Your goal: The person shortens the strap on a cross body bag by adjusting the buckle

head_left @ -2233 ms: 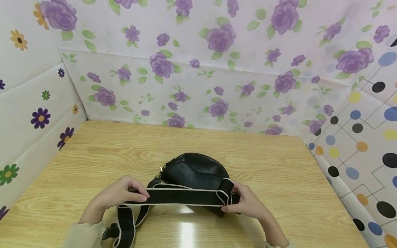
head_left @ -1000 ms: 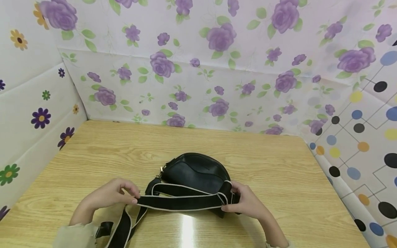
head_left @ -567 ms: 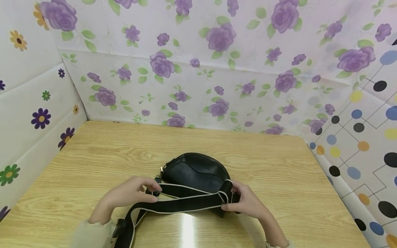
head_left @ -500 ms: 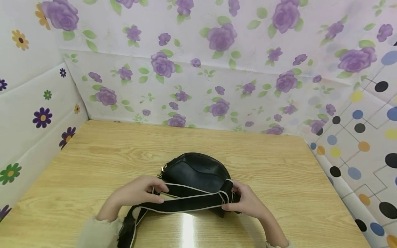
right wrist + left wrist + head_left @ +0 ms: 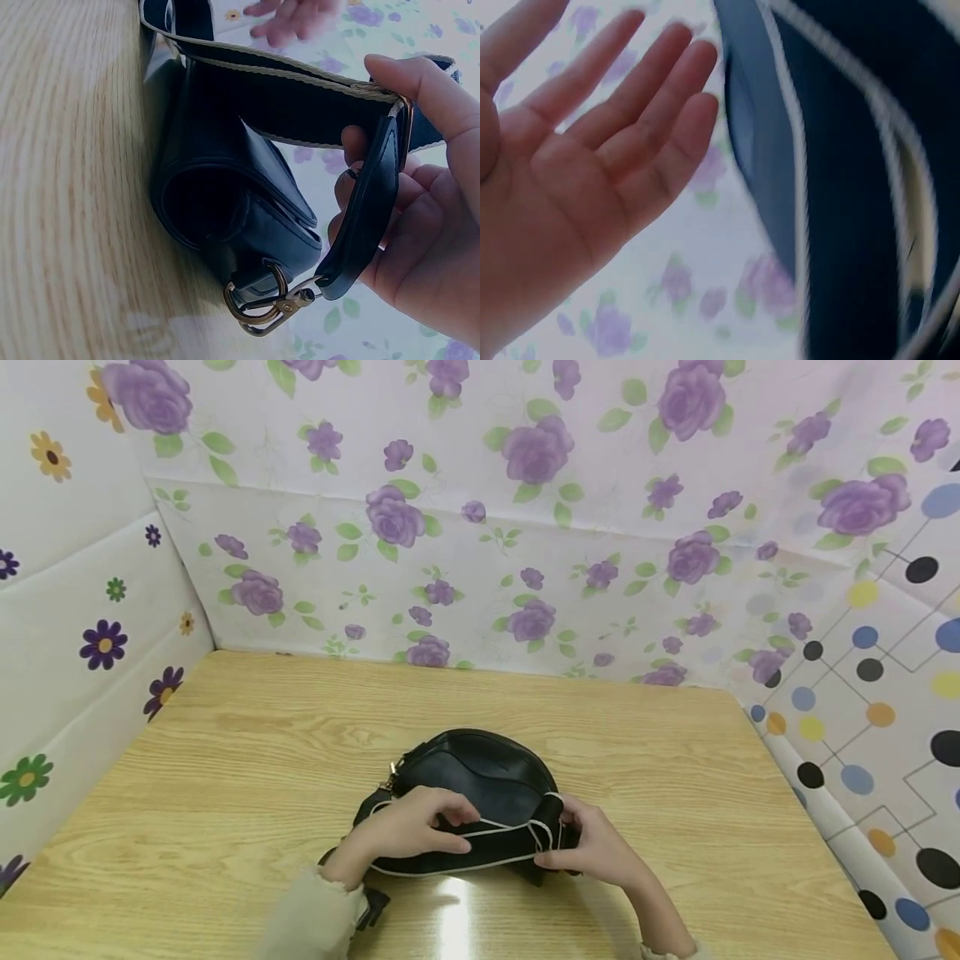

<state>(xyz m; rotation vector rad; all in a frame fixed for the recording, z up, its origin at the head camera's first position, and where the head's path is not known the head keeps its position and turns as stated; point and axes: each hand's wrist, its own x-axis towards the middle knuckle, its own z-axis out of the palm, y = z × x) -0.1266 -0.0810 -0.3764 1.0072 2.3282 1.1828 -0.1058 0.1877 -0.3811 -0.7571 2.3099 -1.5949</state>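
Observation:
A black crescent-shaped bag [image 5: 468, 768] lies on the wooden table in the head view. Its black webbing strap [image 5: 495, 846] with white edges runs across in front of it. My left hand [image 5: 416, 825] hovers over the strap; the left wrist view shows its palm bare and fingers [image 5: 656, 105] extended, apart from the strap. My right hand [image 5: 592, 847] pinches the folded strap at its gold slider buckle [image 5: 406, 131]. From there a leather tab [image 5: 367, 214] leads to a gold snap hook [image 5: 289, 306] on the bag's ring. Part of the strap is hidden behind my left hand.
The pale wooden table [image 5: 645, 752] is bounded by a purple-flowered sheet [image 5: 465, 568] at the back, a flowered sheet [image 5: 67, 693] on the left and a dotted one [image 5: 862, 693] on the right. A black strap end [image 5: 371, 908] hangs by the left sleeve.
My left hand has let go of the strap and slid right along it toward my right hand. The trailing strap on the left has shifted right; my right hand has stayed at the buckle.

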